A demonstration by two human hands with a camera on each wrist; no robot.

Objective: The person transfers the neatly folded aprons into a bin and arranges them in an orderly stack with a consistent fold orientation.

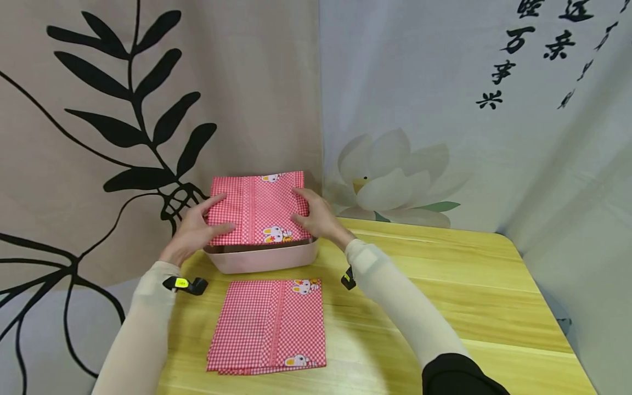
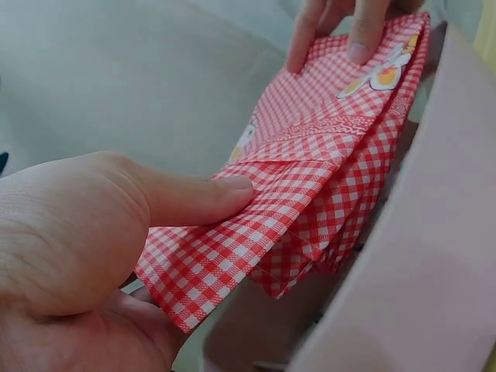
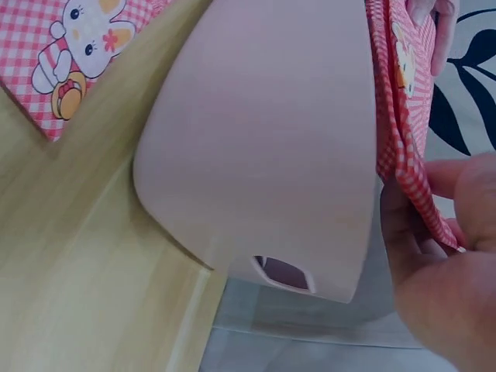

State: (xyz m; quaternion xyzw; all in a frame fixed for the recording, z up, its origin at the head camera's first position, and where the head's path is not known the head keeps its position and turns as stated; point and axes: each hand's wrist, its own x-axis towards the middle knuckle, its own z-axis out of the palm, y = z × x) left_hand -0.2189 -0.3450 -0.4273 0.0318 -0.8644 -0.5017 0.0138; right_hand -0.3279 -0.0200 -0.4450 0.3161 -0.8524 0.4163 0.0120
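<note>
Both hands hold a folded red-and-white checked cloth [image 1: 257, 211] with rabbit prints, one at each side, over a pink storage box [image 1: 269, 260]. On the cloth's left edge, the left hand [image 1: 195, 227] pinches with its thumb on top and fingers beneath. The right hand [image 1: 320, 216] grips the opposite edge; in the right wrist view its thumb and fingers [image 3: 407, 225] close round the layers. In the left wrist view the folded layers [image 2: 310, 155] hang at the box's opening, beside its wall [image 2: 418, 209]. How far they reach inside is hidden.
A second folded checked cloth [image 1: 269, 326] lies on the yellow wooden table [image 1: 419, 307], in front of the box. Curtains with a leaf print [image 1: 163, 126] and a lotus print [image 1: 395, 175] hang close behind. The box has an oval handle hole [image 3: 285, 273] in its end.
</note>
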